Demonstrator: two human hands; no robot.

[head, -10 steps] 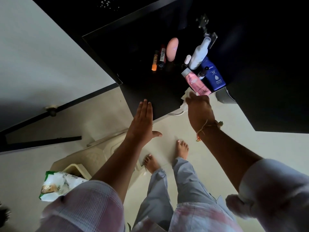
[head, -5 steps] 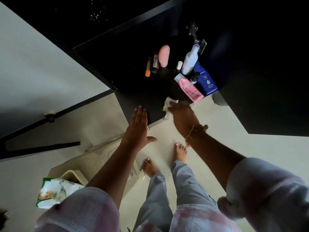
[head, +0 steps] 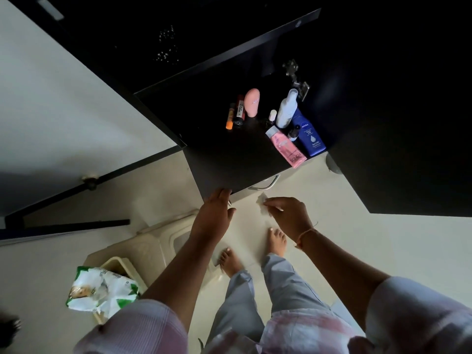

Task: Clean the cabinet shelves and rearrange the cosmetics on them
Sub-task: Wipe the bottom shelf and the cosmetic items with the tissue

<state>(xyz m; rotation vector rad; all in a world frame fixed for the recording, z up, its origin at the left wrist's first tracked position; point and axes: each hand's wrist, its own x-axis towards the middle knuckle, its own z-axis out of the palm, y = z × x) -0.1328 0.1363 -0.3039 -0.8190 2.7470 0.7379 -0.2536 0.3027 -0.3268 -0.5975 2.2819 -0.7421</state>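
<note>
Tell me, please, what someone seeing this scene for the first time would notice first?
Most likely the bright cosmetics on the dark shelf: a blue lotion bottle and a pink tube at its right end, with a peach bottle further back. Next, the two hands below the shelf's front edge: the left hand touches that edge, and the right hand pinches a crumpled white wipe.

We seem to be in a home. A dark cabinet shelf (head: 229, 159) at twelve o'clock holds cosmetics (head: 307, 135); bare feet (head: 275, 241) stand on pale floor (head: 357, 251), plastic stool (head: 153, 251) at seven o'clock.
</note>
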